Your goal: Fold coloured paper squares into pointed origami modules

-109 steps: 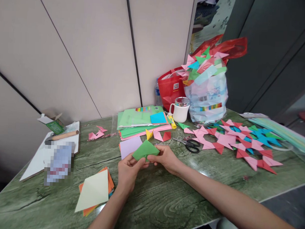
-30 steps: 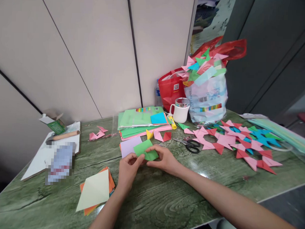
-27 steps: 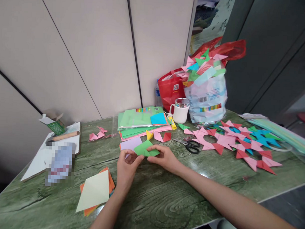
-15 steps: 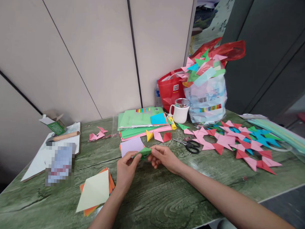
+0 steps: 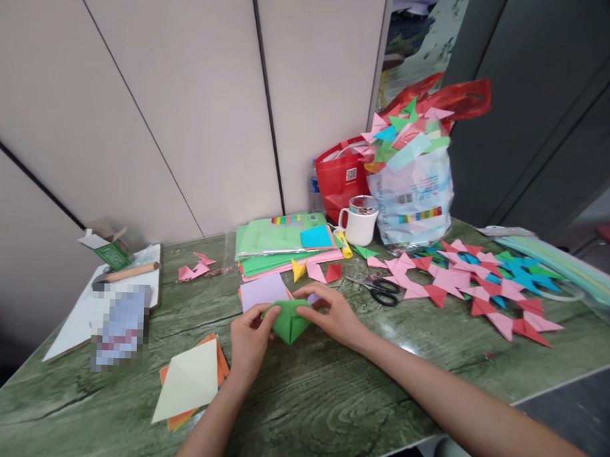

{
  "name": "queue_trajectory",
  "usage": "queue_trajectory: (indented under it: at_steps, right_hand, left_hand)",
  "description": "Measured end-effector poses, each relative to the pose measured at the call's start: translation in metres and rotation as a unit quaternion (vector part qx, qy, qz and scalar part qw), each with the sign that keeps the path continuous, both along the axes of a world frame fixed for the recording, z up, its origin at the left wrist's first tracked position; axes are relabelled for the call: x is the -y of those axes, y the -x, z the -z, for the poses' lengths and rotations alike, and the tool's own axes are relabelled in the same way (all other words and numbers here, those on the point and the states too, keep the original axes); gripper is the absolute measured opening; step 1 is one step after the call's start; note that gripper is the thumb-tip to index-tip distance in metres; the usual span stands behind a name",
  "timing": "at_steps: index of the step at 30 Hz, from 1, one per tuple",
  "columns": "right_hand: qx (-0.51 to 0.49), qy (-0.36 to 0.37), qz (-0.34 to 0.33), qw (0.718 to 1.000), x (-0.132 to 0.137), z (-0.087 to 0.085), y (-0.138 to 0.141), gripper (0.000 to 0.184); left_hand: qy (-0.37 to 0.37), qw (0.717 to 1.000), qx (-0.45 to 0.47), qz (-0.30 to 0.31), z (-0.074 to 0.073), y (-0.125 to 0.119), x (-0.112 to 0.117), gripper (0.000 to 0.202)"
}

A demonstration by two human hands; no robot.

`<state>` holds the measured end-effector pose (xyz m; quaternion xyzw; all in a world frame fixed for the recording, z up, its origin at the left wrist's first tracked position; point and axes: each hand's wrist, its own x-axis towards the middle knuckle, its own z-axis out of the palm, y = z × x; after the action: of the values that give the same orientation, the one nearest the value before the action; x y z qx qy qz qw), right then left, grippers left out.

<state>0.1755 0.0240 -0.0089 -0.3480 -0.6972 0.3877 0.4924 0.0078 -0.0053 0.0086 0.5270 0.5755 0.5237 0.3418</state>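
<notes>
A folded green paper (image 5: 288, 321) lies between my hands on the green wood-grain table (image 5: 329, 402), its point turned toward me. My left hand (image 5: 248, 336) pinches its left edge with thumb and fingers. My right hand (image 5: 329, 314) arches over its right side, fingertips pressing on the paper. A lilac square sheet (image 5: 261, 291) lies just behind the green paper.
A stack of pale yellow and orange sheets (image 5: 189, 381) lies at my left. Behind are coloured paper packs (image 5: 284, 244), a white mug (image 5: 360, 222), scissors (image 5: 380, 289), a red bag (image 5: 343, 173) and a plastic bag of folded pieces (image 5: 411, 185). Several folded pink, red and blue shapes (image 5: 483, 288) cover the right.
The green paper, earlier held up as a flat rectangle and then turned edge-on, now lies lower near the table with its point toward me. Both hands stayed on it.
</notes>
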Motion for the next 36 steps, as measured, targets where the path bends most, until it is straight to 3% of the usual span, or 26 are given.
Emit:
queue_trajectory:
  at_steps: [6, 11, 16, 19, 24, 26, 30, 36]
  right_hand:
    - [-0.054, 0.054, -0.025, 0.997, -0.001, 0.004, 0.004, 0.017]
    - [-0.089, 0.094, 0.002, 0.992, -0.001, 0.005, 0.005, 0.018]
    - [-0.08, 0.083, -0.007, 0.993, -0.001, 0.008, 0.005, 0.021]
    - [-0.031, 0.034, 0.004, 0.999, 0.002, 0.007, 0.003, 0.024]
    - [0.019, -0.08, 0.045, 0.996, 0.005, 0.003, 0.0, 0.006]
    - [0.029, -0.123, 0.044, 0.991, 0.006, 0.004, 0.001, 0.006]
    - [0.07, -0.196, 0.005, 0.978, 0.004, 0.01, 0.001, 0.018]
    - [0.106, -0.219, -0.05, 0.969, 0.001, 0.015, 0.001, 0.026]
  left_hand:
    - [0.0, 0.997, 0.072, 0.016, 0.006, 0.001, -0.004, 0.021]
    - [0.101, 0.972, 0.153, 0.145, 0.005, -0.007, 0.0, 0.033]
    - [0.156, 0.962, 0.163, 0.153, 0.004, -0.009, 0.004, 0.035]
    - [0.17, 0.957, 0.173, 0.156, 0.006, -0.009, 0.004, 0.036]
    - [0.191, 0.946, 0.177, 0.195, 0.008, -0.01, 0.005, 0.038]
    - [0.197, 0.941, 0.184, 0.203, 0.008, -0.01, 0.006, 0.04]
    - [0.188, 0.936, 0.221, 0.2, 0.007, -0.009, 0.004, 0.043]
    - [0.176, 0.923, 0.291, 0.179, 0.007, -0.005, 0.001, 0.045]
